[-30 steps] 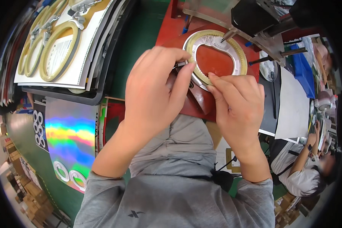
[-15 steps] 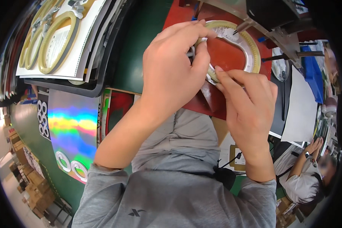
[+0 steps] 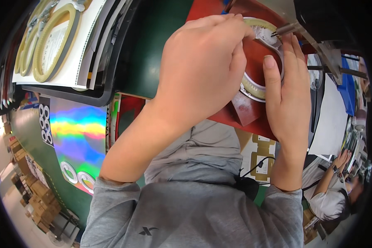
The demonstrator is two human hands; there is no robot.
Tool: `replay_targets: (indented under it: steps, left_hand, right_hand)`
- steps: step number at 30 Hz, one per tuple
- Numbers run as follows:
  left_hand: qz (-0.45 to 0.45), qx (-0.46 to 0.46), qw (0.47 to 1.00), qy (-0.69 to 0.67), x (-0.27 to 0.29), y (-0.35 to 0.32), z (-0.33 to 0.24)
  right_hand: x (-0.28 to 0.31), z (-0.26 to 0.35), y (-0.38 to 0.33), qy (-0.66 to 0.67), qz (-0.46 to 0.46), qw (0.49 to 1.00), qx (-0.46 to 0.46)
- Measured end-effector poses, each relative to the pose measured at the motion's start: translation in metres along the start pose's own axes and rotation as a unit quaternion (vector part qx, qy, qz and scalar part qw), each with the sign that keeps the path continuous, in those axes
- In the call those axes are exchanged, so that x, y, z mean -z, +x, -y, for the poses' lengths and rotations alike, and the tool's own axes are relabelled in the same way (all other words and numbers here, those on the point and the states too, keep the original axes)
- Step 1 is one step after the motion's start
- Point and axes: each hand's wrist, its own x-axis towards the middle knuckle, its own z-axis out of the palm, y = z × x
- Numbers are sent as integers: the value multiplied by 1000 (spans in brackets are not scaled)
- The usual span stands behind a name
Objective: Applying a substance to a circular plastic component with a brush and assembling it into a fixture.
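A white ring with a yellowish ribbed band lies on a red work surface at the far middle. My left hand is closed at the ring's left side, its back covering that part; the exact grip of the fingertips is hidden. Along the ring's right side rests my right hand, fingers stretched out and thumb apart. A thin metal rod from a machine reaches over the ring's far right part.
Several similar yellowish rings lie on papers in a black tray at left. Below it is a shiny rainbow sheet with white rings. A transparent machine bracket stands far right. Another person sits at lower right.
My right hand has opened from a pinch at the ring's near edge and moved up and right, fingers now straight. My left hand has shifted slightly right. The ring sits further right in view.
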Motion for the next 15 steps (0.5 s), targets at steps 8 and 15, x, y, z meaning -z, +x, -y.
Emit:
replay_targets:
  steps: [8, 15]
  left_hand:
    - [3, -29, 1000, -3, 1, 7, -3]
    - [-25, 12, 998, -51, -3, -9, 7]
  right_hand:
    - [9, 5, 13, -12, 39, 998, -50]
    - [-5, 2, -6, 113, -42, 992, -37]
